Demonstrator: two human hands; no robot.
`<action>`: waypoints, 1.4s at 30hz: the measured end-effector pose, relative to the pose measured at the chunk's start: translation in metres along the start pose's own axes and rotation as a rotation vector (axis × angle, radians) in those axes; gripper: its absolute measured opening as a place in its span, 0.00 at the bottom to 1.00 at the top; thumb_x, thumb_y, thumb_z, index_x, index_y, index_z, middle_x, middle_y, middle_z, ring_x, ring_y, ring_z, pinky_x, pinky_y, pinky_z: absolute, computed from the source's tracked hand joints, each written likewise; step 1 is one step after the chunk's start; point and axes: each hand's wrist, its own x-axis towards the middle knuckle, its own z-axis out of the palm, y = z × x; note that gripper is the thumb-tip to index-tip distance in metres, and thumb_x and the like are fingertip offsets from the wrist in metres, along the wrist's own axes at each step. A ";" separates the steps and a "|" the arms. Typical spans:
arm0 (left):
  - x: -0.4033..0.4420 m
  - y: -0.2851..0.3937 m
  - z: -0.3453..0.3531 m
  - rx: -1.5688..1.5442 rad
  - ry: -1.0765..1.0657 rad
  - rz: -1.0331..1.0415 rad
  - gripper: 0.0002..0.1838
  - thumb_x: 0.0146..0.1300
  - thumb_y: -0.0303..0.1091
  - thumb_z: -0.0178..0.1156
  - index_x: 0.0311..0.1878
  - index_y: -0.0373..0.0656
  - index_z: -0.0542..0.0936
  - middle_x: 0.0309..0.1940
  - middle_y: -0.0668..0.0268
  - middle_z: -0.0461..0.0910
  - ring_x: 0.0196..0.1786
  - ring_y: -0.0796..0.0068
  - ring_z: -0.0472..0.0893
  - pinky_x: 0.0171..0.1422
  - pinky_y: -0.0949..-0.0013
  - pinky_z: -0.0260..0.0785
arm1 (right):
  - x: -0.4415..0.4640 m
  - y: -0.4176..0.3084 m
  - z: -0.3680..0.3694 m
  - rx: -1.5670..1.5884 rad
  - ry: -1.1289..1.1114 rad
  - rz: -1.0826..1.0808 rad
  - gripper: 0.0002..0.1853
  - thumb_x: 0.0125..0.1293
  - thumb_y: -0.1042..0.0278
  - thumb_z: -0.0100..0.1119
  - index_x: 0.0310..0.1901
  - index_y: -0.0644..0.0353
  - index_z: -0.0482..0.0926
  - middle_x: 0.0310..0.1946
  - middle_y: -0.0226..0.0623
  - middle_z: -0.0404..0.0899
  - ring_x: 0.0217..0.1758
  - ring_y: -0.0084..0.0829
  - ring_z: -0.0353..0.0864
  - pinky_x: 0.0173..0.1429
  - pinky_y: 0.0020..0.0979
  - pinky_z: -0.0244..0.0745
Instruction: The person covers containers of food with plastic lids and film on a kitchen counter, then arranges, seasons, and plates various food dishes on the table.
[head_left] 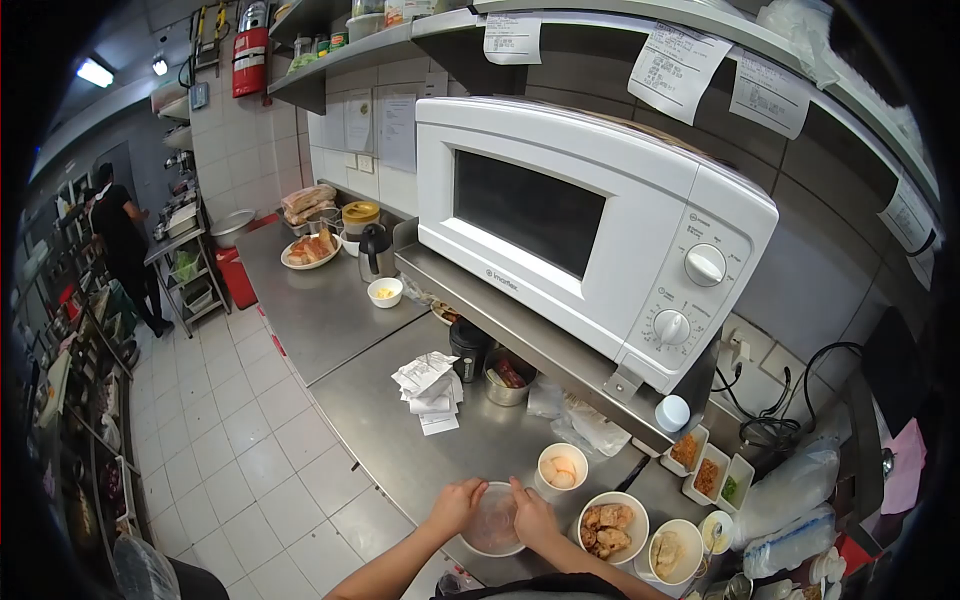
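My left hand (460, 507) and my right hand (533, 515) grip opposite sides of a round, translucent plastic lid or shallow container (493, 522) near the counter's front edge. The fingers of both hands are closed on its rim. Just beyond my right hand stands a white paper cup (562, 468) with pale orange food in it. To the right are a larger white bowl (612, 528) of browned fried pieces and another white bowl (674, 552) with a lighter piece inside.
A white microwave (600, 230) sits on a raised shelf over the steel counter (370, 440). Receipts (428, 388), a black-lidded cup (468, 345) and a metal container (508, 378) lie ahead. Small topping trays (706, 475) and plastic bags (790, 490) are at right. A person (118, 240) stands far left.
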 end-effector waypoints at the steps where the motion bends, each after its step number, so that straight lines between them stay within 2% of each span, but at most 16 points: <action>1: 0.002 -0.004 0.001 0.006 -0.007 -0.009 0.13 0.65 0.40 0.54 0.38 0.40 0.80 0.30 0.48 0.78 0.33 0.45 0.78 0.39 0.54 0.70 | 0.001 0.002 0.001 -0.005 0.002 -0.014 0.25 0.59 0.75 0.46 0.61 0.62 0.66 0.42 0.52 0.75 0.39 0.51 0.79 0.42 0.46 0.74; 3: 0.004 -0.009 0.004 0.019 -0.024 -0.032 0.14 0.65 0.41 0.53 0.37 0.40 0.80 0.27 0.47 0.78 0.31 0.43 0.77 0.37 0.54 0.70 | 0.004 0.003 -0.001 -0.003 -0.011 -0.024 0.25 0.59 0.75 0.45 0.61 0.63 0.66 0.43 0.53 0.75 0.39 0.51 0.79 0.42 0.46 0.74; 6: 0.007 -0.004 -0.003 0.065 -0.211 -0.236 0.13 0.64 0.40 0.53 0.44 0.45 0.81 0.42 0.52 0.79 0.40 0.53 0.80 0.45 0.55 0.71 | 0.005 0.000 -0.003 0.049 -0.040 0.001 0.25 0.58 0.77 0.44 0.61 0.63 0.66 0.44 0.53 0.75 0.42 0.52 0.78 0.46 0.45 0.73; 7: 0.005 0.004 -0.006 0.195 -0.189 -0.225 0.14 0.64 0.40 0.52 0.48 0.47 0.79 0.49 0.53 0.76 0.46 0.54 0.78 0.49 0.53 0.69 | 0.004 0.000 -0.001 0.085 -0.027 0.011 0.25 0.58 0.78 0.44 0.60 0.63 0.66 0.45 0.53 0.74 0.44 0.52 0.77 0.48 0.45 0.73; 9: 0.000 0.033 -0.010 0.449 -0.139 -0.182 0.18 0.64 0.41 0.52 0.57 0.51 0.75 0.62 0.56 0.68 0.58 0.56 0.73 0.57 0.48 0.64 | 0.000 0.000 0.001 0.160 0.062 -0.004 0.25 0.58 0.79 0.43 0.60 0.64 0.66 0.47 0.54 0.73 0.48 0.52 0.75 0.52 0.44 0.71; 12: -0.014 0.062 0.008 0.569 0.070 0.181 0.26 0.65 0.45 0.48 0.66 0.55 0.64 0.72 0.61 0.51 0.70 0.55 0.57 0.66 0.38 0.49 | 0.003 -0.002 0.001 0.238 0.283 -0.105 0.26 0.56 0.81 0.44 0.60 0.64 0.66 0.50 0.53 0.71 0.53 0.51 0.72 0.57 0.41 0.68; 15: -0.029 0.047 0.024 0.660 -0.161 0.209 0.30 0.66 0.51 0.44 0.69 0.53 0.58 0.72 0.60 0.50 0.72 0.50 0.50 0.69 0.35 0.39 | -0.001 -0.009 -0.010 0.281 0.410 -0.234 0.27 0.53 0.84 0.46 0.58 0.65 0.68 0.51 0.52 0.70 0.55 0.50 0.71 0.59 0.39 0.66; 17: -0.020 0.039 0.026 0.647 -0.126 0.202 0.31 0.66 0.54 0.41 0.70 0.53 0.59 0.72 0.60 0.51 0.72 0.49 0.50 0.69 0.35 0.39 | -0.006 -0.037 -0.066 0.317 0.441 -0.339 0.27 0.50 0.86 0.48 0.56 0.65 0.69 0.51 0.51 0.70 0.56 0.50 0.70 0.61 0.38 0.65; 18: -0.013 0.035 0.025 0.664 -0.096 0.201 0.31 0.66 0.54 0.41 0.70 0.53 0.59 0.72 0.61 0.51 0.72 0.49 0.51 0.69 0.35 0.40 | -0.005 -0.057 -0.105 0.300 0.484 -0.434 0.25 0.46 0.89 0.49 0.51 0.67 0.74 0.48 0.49 0.73 0.52 0.47 0.73 0.59 0.38 0.68; 20: 0.001 0.025 0.022 0.663 -0.094 0.185 0.32 0.66 0.55 0.43 0.69 0.50 0.59 0.72 0.58 0.50 0.73 0.48 0.49 0.69 0.33 0.38 | -0.006 -0.089 -0.195 0.235 0.536 -0.723 0.22 0.45 0.88 0.49 0.46 0.67 0.77 0.44 0.47 0.75 0.47 0.43 0.77 0.55 0.38 0.71; 22: 0.018 0.036 0.010 0.607 -0.012 0.175 0.33 0.65 0.55 0.43 0.69 0.47 0.59 0.72 0.56 0.49 0.73 0.47 0.47 0.68 0.32 0.36 | -0.004 -0.129 -0.306 -0.152 0.850 -1.050 0.19 0.43 0.88 0.50 0.40 0.64 0.79 0.38 0.43 0.79 0.41 0.41 0.80 0.45 0.34 0.75; 24: 0.042 0.070 -0.011 0.516 0.041 0.204 0.34 0.65 0.54 0.45 0.68 0.42 0.60 0.72 0.53 0.47 0.73 0.46 0.45 0.67 0.29 0.31 | 0.013 -0.165 -0.419 -0.527 1.249 -1.300 0.13 0.48 0.87 0.51 0.35 0.65 0.78 0.35 0.43 0.79 0.37 0.40 0.79 0.39 0.32 0.74; 28: 0.070 0.130 -0.048 0.367 0.082 0.322 0.31 0.65 0.50 0.49 0.66 0.41 0.62 0.71 0.53 0.50 0.73 0.46 0.47 0.65 0.26 0.28 | 0.051 -0.212 -0.590 -0.823 1.471 -0.951 0.13 0.48 0.85 0.52 0.36 0.63 0.78 0.35 0.42 0.79 0.38 0.39 0.79 0.41 0.33 0.73; 33: 0.061 0.140 -0.048 0.293 -0.018 0.384 0.26 0.64 0.45 0.53 0.61 0.42 0.68 0.69 0.52 0.54 0.72 0.48 0.52 0.65 0.27 0.26 | 0.090 -0.201 -0.668 -0.912 1.241 -0.361 0.13 0.48 0.82 0.54 0.37 0.61 0.79 0.36 0.40 0.80 0.39 0.38 0.79 0.42 0.34 0.73; 37: 0.050 0.120 -0.044 0.269 -0.089 0.350 0.23 0.62 0.42 0.56 0.58 0.45 0.72 0.68 0.53 0.57 0.70 0.48 0.56 0.65 0.27 0.26 | 0.087 -0.193 -0.678 -0.911 1.235 -0.307 0.13 0.47 0.80 0.55 0.38 0.60 0.79 0.36 0.39 0.80 0.39 0.37 0.79 0.44 0.34 0.73; 42: 0.047 0.114 -0.046 0.239 -0.120 0.303 0.21 0.60 0.38 0.58 0.57 0.47 0.73 0.67 0.54 0.59 0.70 0.50 0.56 0.67 0.30 0.25 | 0.076 -0.201 -0.676 -0.888 1.299 -0.453 0.14 0.47 0.77 0.57 0.38 0.58 0.80 0.37 0.38 0.80 0.40 0.35 0.79 0.46 0.35 0.73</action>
